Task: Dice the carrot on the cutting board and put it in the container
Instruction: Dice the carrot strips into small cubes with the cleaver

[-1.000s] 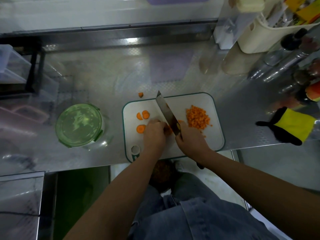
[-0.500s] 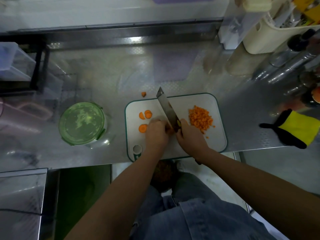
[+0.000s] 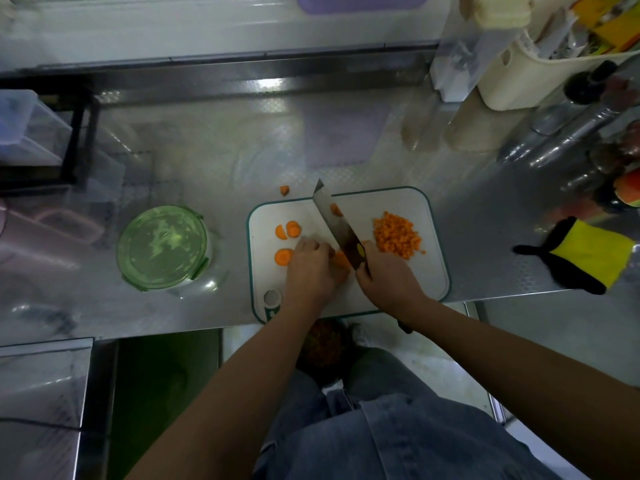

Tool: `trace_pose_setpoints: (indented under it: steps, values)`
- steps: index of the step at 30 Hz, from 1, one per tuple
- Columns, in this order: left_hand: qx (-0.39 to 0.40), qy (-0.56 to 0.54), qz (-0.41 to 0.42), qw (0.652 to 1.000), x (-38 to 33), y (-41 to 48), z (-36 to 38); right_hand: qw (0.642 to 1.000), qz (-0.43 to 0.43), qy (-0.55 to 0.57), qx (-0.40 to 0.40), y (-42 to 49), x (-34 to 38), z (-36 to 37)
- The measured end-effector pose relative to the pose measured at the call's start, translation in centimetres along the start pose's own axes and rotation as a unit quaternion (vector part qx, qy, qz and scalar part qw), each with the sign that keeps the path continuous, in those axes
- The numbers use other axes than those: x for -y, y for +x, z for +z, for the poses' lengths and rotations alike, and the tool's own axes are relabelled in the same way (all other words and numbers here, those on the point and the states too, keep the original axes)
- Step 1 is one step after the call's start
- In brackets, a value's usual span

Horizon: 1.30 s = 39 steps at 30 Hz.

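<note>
Clock directions are taken from the centre of the cutting board.

Nearest the camera, at 6 o'clock, were the person's blue denim trousers (image 3: 381, 427), with both bare forearms reaching over them to the board.

The white rectangular plastic cutting board (image 3: 398, 202) with a teal rim lay at the front edge of the patterned stainless-steel counter (image 3: 207, 150).

The left hand (image 3: 310, 268) sat at 7 o'clock. Its fingers were curled downward and pinned an orange carrot chunk (image 3: 341, 259) to the board. Most of the chunk was hidden beneath them.

The right hand (image 3: 388, 278) sat at 5 o'clock, its fingers wrapped fully round the dark handle of a broad steel-bladed kitchen knife (image 3: 337, 223). The blade ran diagonally toward 11 o'clock, just beside the left knuckles, and its tip passed the board's far rim.

A heap of small orange carrot dice (image 3: 396, 234) lay on the board at 3 o'clock. Three round orange carrot slices (image 3: 287, 230) lay on the board at 9 o'clock.

One stray orange carrot piece (image 3: 284, 190) lay on the counter at 11 o'clock, just off the board.

The round clear container with a green clip-on lid (image 3: 162, 247) stood at 9 o'clock, well apart from the board, with its lid on.

A yellow and black glove (image 3: 588, 258) lay at 3 o'clock, at the counter's right edge.

A cream plastic basket (image 3: 519, 81) stood far off at 1 o'clock.
</note>
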<state>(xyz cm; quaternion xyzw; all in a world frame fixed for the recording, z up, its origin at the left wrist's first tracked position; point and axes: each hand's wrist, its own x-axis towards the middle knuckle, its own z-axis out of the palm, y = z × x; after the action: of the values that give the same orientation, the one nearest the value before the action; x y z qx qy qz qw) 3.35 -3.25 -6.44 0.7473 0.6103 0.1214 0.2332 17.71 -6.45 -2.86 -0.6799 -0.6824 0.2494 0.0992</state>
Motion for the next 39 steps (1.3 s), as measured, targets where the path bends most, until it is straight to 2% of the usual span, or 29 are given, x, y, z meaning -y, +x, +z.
trace_pose_setpoints:
  steps: [5,14,19,27,39]
  values:
    - [-0.013,-0.008,-0.016,1.0,0.1,0.2,0.2,1.0,-0.015,-0.004,0.005,-0.3,0.2,0.1]
    - [-0.024,0.019,-0.028,0.999,0.2,0.4,0.6,1.0,-0.007,-0.005,0.007,-0.1,0.1,1.3]
    - [-0.036,-0.004,-0.031,0.999,0.2,0.4,0.6,1.0,0.01,-0.013,0.011,0.1,0.2,2.0]
    - [-0.024,-0.002,-0.03,0.999,0.0,0.3,0.2,1.0,0.003,0.007,-0.015,1.1,0.8,1.4]
    - [-0.02,-0.001,-0.031,0.999,-0.4,-0.1,-0.2,1.0,0.001,0.014,-0.008,-0.2,0.6,1.4]
